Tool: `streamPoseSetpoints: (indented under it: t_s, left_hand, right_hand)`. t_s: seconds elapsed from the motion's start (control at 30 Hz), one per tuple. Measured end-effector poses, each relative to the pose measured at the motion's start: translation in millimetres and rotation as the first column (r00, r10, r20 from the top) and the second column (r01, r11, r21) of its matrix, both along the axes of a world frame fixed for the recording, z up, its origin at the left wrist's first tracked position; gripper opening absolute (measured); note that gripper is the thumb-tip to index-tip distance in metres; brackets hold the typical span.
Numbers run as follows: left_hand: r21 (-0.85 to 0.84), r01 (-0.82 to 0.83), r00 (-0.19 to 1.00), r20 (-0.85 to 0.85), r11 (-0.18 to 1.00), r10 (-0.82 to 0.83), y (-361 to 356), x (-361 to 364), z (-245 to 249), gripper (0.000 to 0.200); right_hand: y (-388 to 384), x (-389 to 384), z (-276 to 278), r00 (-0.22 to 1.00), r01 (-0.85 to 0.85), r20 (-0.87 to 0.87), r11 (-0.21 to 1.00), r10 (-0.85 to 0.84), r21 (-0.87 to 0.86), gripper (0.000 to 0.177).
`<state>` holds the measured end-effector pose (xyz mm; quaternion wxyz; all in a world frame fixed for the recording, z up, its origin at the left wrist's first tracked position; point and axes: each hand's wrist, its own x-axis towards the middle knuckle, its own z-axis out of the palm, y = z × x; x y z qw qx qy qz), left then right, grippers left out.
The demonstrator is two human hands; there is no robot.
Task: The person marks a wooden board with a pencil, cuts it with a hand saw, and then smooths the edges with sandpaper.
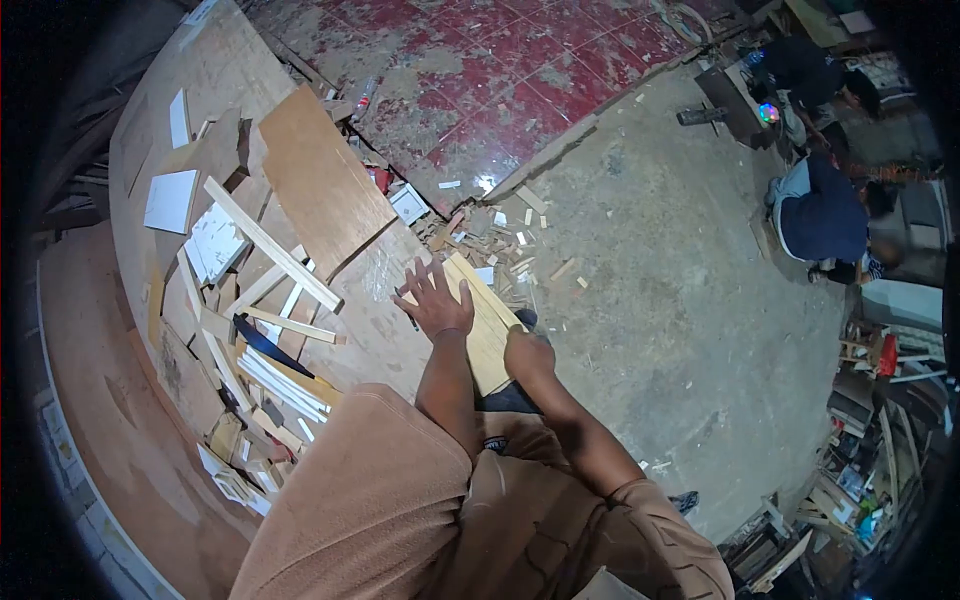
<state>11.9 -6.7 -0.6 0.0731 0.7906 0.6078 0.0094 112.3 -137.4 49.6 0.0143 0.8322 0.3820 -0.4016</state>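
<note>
Tons of offcuts (270,250) on the bench (375,335), concrete floor (680,300) right. Plank (487,322) runs near-to-far; left hand (435,300) splayed on it, right hand (528,355) curled at near end, grip unclear.

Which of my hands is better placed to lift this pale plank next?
Probably the right hand: it looks curled at the near end of the pale plank. The left hand lies flat on top, fingers spread.
</note>
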Motion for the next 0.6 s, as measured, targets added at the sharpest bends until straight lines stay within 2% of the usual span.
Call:
streamPoseSetpoints:
  t_s: [0.07,0.13,0.2,0.23,0.3,0.33,0.4,0.47,0.6]
  left_hand:
    - [-0.017,-0.005,1.000,-0.016,1.000,0.005,3,0,2,0.068]
    - [-0.042,-0.005,1.000,-0.025,0.999,0.004,1,3,2,0.068]
    - [-0.008,-0.004,1.000,-0.025,1.000,0.004,0,1,-1,0.069]
    - [-0.005,-0.007,0.999,-0.032,1.000,0.007,2,-1,-2,0.069]
    - [-0.054,-0.013,0.999,-0.040,0.998,0.011,1,0,-3,0.071]
    - [-0.059,-0.010,0.999,-0.040,0.998,0.007,1,1,-4,0.071]
    - [-0.078,-0.026,0.997,-0.080,0.997,0.020,1,1,-4,0.070]
    - [-0.033,-0.019,0.999,-0.045,0.999,0.017,1,0,-4,0.069]
    - [0.013,-0.009,1.000,-0.016,1.000,0.009,0,0,-5,0.067]
  right_hand:
    - [-4,-4,-2,1.000,0.007,0.014,1.000,-0.007,0.029,0.024]
    - [-33,7,29,0.998,-0.041,-0.040,0.997,0.038,-0.062,0.023]
    - [-48,18,88,0.987,-0.156,-0.042,0.988,0.156,-0.017,0.022]
    - [-45,20,97,0.986,-0.159,-0.048,0.987,0.159,-0.012,0.022]
    - [-43,22,107,0.963,-0.268,-0.039,0.963,0.266,-0.038,0.022]
    - [-36,21,96,0.964,-0.265,-0.040,0.963,0.263,-0.042,0.022]
    - [-10,12,49,0.995,-0.087,-0.051,0.995,0.084,-0.055,0.023]
    - [-2,2,6,0.998,-0.067,-0.016,0.997,0.067,-0.027,0.023]
    - [-28,5,14,1.000,-0.029,-0.005,0.999,0.028,-0.023,0.022]
